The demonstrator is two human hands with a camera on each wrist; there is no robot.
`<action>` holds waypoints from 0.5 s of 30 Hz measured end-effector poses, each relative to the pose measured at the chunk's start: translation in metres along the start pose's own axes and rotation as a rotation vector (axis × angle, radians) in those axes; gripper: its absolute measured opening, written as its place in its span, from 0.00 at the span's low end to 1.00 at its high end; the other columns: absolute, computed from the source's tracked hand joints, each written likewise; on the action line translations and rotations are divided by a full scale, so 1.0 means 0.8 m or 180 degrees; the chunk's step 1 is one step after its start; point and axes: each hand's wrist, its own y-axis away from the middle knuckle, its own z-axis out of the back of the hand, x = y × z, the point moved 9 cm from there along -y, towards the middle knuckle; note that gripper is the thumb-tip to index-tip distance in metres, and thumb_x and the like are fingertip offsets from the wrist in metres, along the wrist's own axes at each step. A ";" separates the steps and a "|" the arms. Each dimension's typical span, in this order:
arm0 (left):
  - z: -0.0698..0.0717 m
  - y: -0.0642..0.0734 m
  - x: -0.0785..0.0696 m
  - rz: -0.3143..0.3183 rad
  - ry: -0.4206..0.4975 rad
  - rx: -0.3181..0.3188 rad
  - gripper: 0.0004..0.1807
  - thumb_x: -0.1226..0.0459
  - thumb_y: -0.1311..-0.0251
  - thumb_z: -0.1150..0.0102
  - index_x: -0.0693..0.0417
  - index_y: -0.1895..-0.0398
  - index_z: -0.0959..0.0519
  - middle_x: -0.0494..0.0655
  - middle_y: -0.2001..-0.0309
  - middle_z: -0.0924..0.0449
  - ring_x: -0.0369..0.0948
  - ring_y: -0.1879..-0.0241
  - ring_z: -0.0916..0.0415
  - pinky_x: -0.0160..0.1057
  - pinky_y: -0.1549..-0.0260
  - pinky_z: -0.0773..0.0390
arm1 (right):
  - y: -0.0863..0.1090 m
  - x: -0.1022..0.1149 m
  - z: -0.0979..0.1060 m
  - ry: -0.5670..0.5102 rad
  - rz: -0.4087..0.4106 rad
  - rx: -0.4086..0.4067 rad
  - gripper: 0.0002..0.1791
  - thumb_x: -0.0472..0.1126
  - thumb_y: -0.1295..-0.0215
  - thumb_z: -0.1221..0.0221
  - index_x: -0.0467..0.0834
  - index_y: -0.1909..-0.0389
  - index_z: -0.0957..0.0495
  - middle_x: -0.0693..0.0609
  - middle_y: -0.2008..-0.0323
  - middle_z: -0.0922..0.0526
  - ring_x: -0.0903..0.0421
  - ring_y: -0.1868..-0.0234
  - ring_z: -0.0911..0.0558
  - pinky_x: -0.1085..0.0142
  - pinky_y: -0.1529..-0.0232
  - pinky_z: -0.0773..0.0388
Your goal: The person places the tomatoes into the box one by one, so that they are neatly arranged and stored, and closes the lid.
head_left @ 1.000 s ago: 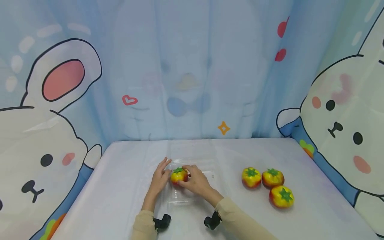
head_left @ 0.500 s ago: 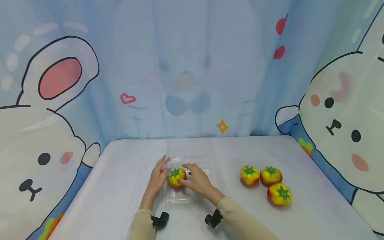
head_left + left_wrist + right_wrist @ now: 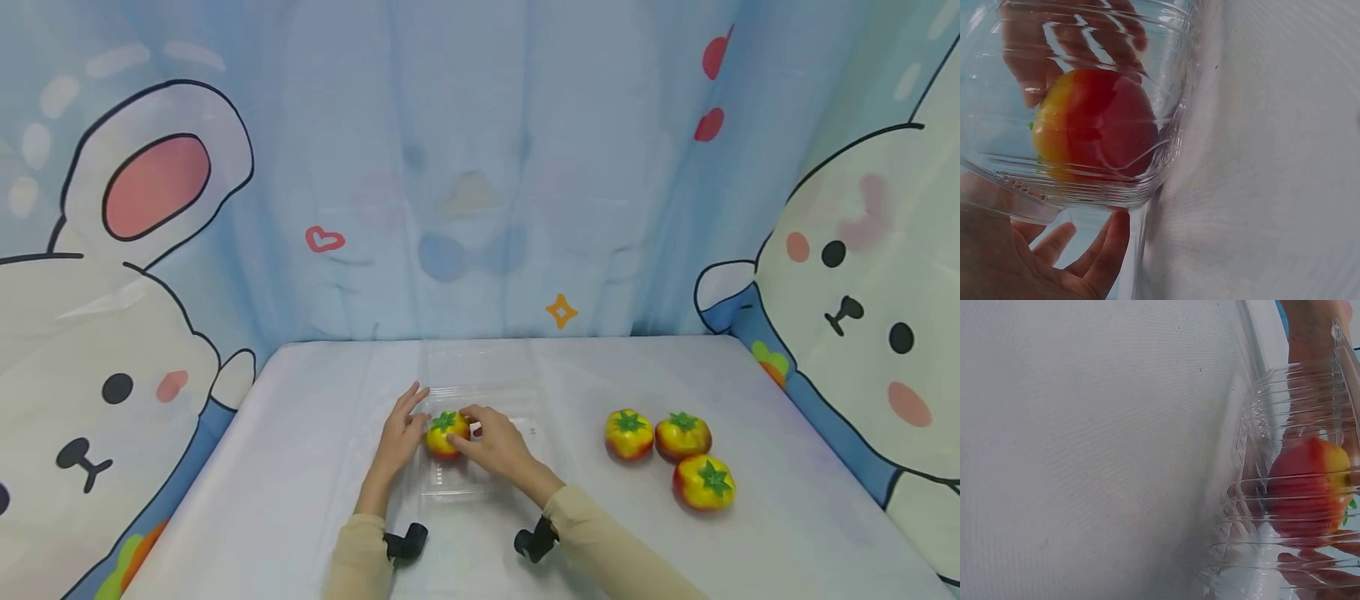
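A red-and-yellow toy persimmon [image 3: 444, 432] with a green star-shaped top sits in the left part of a clear plastic container [image 3: 480, 485] on the table. My right hand [image 3: 495, 443] reaches in from the right and holds it, thumb in front and index finger behind. At the container's left side is my left hand [image 3: 399, 437], its fingers spread fairly straight. The left wrist view has the left fingers [image 3: 1110, 256] just outside the ribbed wall and the persimmon [image 3: 1097, 125] behind the plastic. In the right wrist view, plastic ribs partly cover the persimmon [image 3: 1304, 494].
Three more toy persimmons form a group at the right: one at the left [image 3: 629, 434], one behind [image 3: 683, 436] and one in front [image 3: 704, 482]. The container's clear lid [image 3: 480, 360] lies folded back behind it. A white cloth [image 3: 262, 483] covers the table, with a patterned curtain [image 3: 480, 167] beyond.
Both hands stay around the same places. The right fingers shift slightly against the persimmon, which stays in the container's left part. The head view moves a little.
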 end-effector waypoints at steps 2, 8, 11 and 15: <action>-0.001 -0.001 0.001 0.0040 -0.0007 0.0006 0.24 0.70 0.33 0.53 0.63 0.33 0.30 0.58 0.26 0.43 0.58 0.29 0.42 0.59 0.38 0.32 | 0.001 0.000 0.000 0.0008 -0.0002 0.0018 0.30 0.52 0.39 0.33 0.39 0.41 0.24 0.43 0.47 0.20 0.49 0.55 0.18 0.59 0.55 0.17; -0.001 -0.001 0.000 0.0070 -0.0034 0.0012 0.25 0.69 0.32 0.53 0.61 0.32 0.30 0.56 0.25 0.44 0.58 0.30 0.41 0.58 0.39 0.31 | 0.001 0.001 -0.002 0.0022 0.0016 0.0082 0.36 0.52 0.44 0.29 0.38 0.39 0.26 0.42 0.45 0.22 0.48 0.54 0.19 0.58 0.53 0.17; 0.000 -0.001 0.000 0.0023 -0.0023 0.0007 0.24 0.69 0.33 0.54 0.63 0.33 0.30 0.59 0.26 0.43 0.60 0.33 0.36 0.58 0.41 0.28 | 0.002 0.002 -0.004 0.0033 0.0039 0.0095 0.36 0.51 0.45 0.28 0.38 0.38 0.27 0.41 0.45 0.22 0.48 0.54 0.20 0.57 0.53 0.17; 0.000 0.000 0.001 -0.0003 -0.0003 0.0002 0.24 0.70 0.33 0.54 0.64 0.33 0.30 0.61 0.26 0.43 0.62 0.38 0.31 0.58 0.43 0.27 | 0.004 0.003 -0.005 0.0034 0.0044 0.0095 0.37 0.50 0.46 0.27 0.39 0.38 0.27 0.42 0.45 0.23 0.48 0.54 0.20 0.58 0.53 0.18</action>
